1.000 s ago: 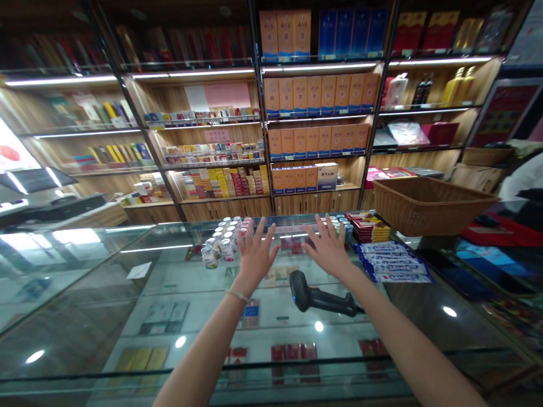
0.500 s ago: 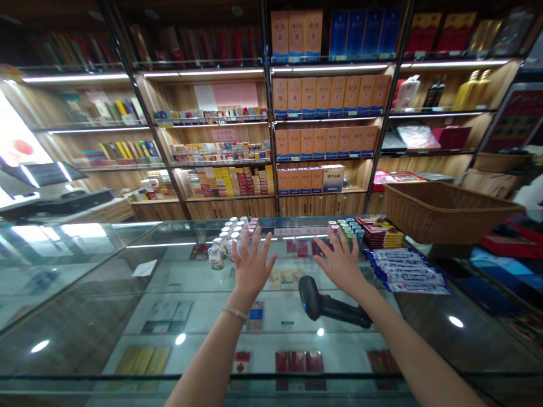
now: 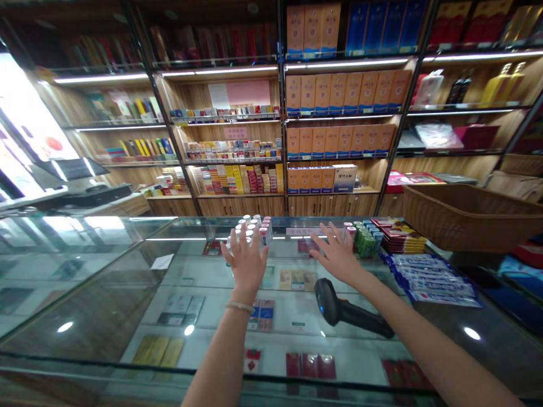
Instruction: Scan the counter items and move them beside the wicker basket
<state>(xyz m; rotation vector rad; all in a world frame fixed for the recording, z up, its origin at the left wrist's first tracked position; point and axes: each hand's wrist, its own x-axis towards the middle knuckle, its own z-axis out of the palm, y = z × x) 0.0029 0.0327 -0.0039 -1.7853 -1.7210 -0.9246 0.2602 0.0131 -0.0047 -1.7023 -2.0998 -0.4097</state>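
My left hand point(image 3: 246, 264) is raised over the glass counter, fingers spread, holding nothing. It partly covers a cluster of small white-capped bottles point(image 3: 247, 219), and I cannot tell whether it touches them. My right hand point(image 3: 337, 254) is also empty with its fingers apart. It hovers just left of some green-wrapped small containers point(image 3: 365, 240) and a few pink-topped ones. Below my right hand, a black barcode scanner point(image 3: 350, 311) lies on the glass, its handle pointing right toward my forearm.
Blue-and-white packets point(image 3: 430, 277) and a stack of red-and-yellow packs point(image 3: 399, 234) sit on the right. Behind them stands a brown woven basket point(image 3: 470, 220). Flat packs show under the glass counter point(image 3: 203, 350). Shelves with orange boxes point(image 3: 348, 93) line the back wall.
The view has turned left, so counter and shelves appear further right. Both hands have shifted left over the counter; the left now covers more of the bottles. Both stay spread and empty.
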